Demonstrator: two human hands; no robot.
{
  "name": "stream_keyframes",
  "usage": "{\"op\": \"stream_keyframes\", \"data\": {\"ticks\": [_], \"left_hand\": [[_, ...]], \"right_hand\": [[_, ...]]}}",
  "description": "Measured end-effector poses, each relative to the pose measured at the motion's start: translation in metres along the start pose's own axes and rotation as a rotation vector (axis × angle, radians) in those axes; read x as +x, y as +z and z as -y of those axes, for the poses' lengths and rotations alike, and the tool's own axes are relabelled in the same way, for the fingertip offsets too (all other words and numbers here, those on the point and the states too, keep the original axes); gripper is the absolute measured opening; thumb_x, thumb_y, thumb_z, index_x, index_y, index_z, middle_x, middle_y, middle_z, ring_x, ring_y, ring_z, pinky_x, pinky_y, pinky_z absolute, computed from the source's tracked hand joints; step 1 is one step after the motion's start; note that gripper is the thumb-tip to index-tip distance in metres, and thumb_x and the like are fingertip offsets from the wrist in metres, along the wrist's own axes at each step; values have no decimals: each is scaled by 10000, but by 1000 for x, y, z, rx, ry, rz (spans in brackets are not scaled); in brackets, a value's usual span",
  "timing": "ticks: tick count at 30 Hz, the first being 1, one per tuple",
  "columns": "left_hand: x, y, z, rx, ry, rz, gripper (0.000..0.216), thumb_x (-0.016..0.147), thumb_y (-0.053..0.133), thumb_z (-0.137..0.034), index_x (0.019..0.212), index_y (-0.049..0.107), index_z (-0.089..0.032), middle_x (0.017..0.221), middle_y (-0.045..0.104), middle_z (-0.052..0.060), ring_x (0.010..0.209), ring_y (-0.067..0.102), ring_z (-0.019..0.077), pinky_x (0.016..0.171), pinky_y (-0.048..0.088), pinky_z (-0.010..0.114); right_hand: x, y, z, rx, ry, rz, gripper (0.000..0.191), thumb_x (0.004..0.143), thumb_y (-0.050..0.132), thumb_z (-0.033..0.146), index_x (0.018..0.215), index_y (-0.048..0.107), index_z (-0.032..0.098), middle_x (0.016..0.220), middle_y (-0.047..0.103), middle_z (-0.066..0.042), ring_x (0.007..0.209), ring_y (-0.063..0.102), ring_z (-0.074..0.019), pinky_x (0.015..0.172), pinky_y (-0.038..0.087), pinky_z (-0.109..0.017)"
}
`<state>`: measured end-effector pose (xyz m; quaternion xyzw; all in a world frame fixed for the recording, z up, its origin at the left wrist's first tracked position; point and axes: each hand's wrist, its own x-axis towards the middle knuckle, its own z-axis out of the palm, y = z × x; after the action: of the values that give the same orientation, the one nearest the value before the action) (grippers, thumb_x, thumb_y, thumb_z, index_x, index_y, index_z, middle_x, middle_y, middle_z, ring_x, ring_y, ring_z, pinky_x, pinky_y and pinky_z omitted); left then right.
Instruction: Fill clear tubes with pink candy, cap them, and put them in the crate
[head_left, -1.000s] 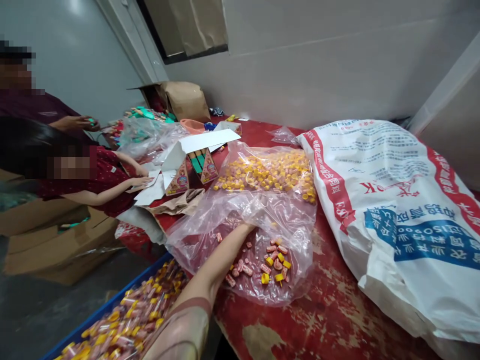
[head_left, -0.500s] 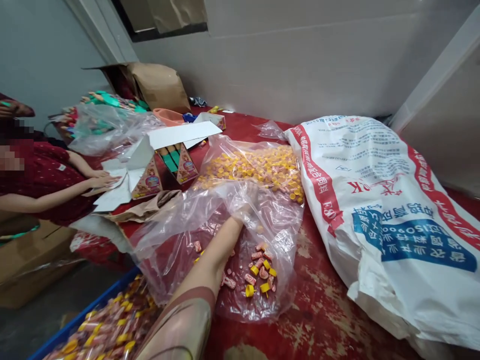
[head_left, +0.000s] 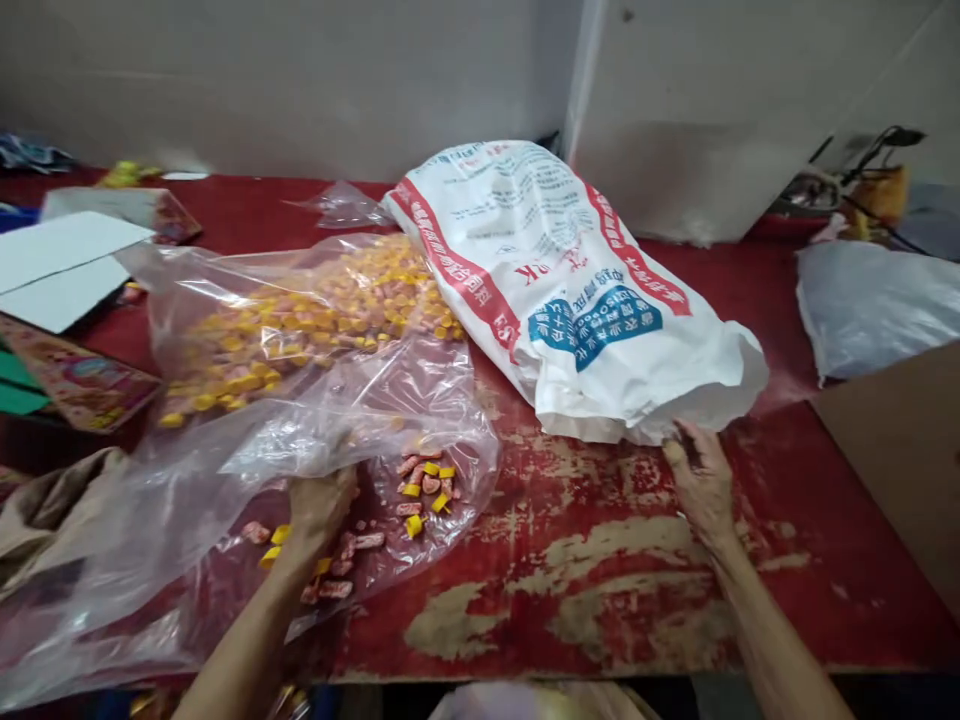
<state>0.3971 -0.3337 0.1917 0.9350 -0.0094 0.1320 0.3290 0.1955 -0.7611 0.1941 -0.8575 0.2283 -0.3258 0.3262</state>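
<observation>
A clear plastic bag (head_left: pixel 360 385) lies on the left of the table, holding many small pink-patterned pieces with yellow caps (head_left: pixel 375 290). My left hand (head_left: pixel 322 505) reaches into the bag's near part. Film covers its fingers, so what they hold is hidden. Beside that hand, several loose pink-and-yellow pieces (head_left: pixel 427 485) are scattered on the film. On the right, my right hand (head_left: pixel 701 475) is at the near edge of a large white printed sack (head_left: pixel 555 250), thumb and fingers closed on the rim. The sack lies on its side.
The red table (head_left: pixel 540 540) has worn patches. White card and a printed box (head_left: pixel 90 385) stand at the left, near a brown cloth (head_left: pixel 56 510). A cardboard box (head_left: pixel 900 450) and a translucent bag (head_left: pixel 877 305) are at the right edge.
The view has swung right, and the co-worker is out of it. My left hand has drawn back toward me through the bag. My right hand now shows at the sack's near edge.
</observation>
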Motion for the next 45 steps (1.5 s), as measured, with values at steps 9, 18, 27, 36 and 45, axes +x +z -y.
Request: {"op": "stream_keyframes", "data": {"ticks": [9, 18, 27, 36, 45], "left_hand": [[-126, -20, -73, -718, -301, 276, 327, 691, 673, -392, 933, 603, -183, 898, 649, 27, 834, 605, 160, 782, 491, 262], [-191, 19, -128, -956, -258, 530, 258, 785, 656, -352, 974, 717, -188, 931, 659, 57, 878, 609, 170, 816, 483, 275], [-211, 21, -134, -823, -128, 509, 323, 900, 495, -341, 1125, 680, -201, 943, 622, 58, 879, 580, 160, 823, 461, 264], [-200, 34, -113, -917, -367, 516, 310, 713, 719, -378, 944, 712, -171, 922, 678, 50, 860, 612, 170, 829, 476, 272], [-197, -7, -82, -1153, -581, 163, 220, 676, 721, -263, 855, 647, -158, 657, 654, -2, 610, 611, 127, 667, 491, 255]], "right_hand": [[-83, 22, 68, 508, 101, 630, 248, 793, 613, 371, 971, 616, 198, 905, 655, -57, 826, 637, -180, 713, 528, -282], [-97, 38, 94, 407, -352, 727, 212, 883, 472, 206, 1079, 553, 192, 967, 606, -66, 861, 589, -159, 742, 486, -273], [-119, 48, 88, 320, -410, 603, 122, 906, 453, 213, 1019, 493, 189, 870, 565, -58, 764, 573, -155, 670, 473, -274], [-134, 63, 97, 52, -434, 587, 129, 872, 431, 191, 971, 508, 163, 850, 569, -70, 721, 556, -175, 592, 446, -278], [-140, 58, 108, 266, -606, 748, 515, 936, 412, 241, 1427, 259, 218, 1239, 506, -122, 1130, 526, -226, 879, 493, -361]]}}
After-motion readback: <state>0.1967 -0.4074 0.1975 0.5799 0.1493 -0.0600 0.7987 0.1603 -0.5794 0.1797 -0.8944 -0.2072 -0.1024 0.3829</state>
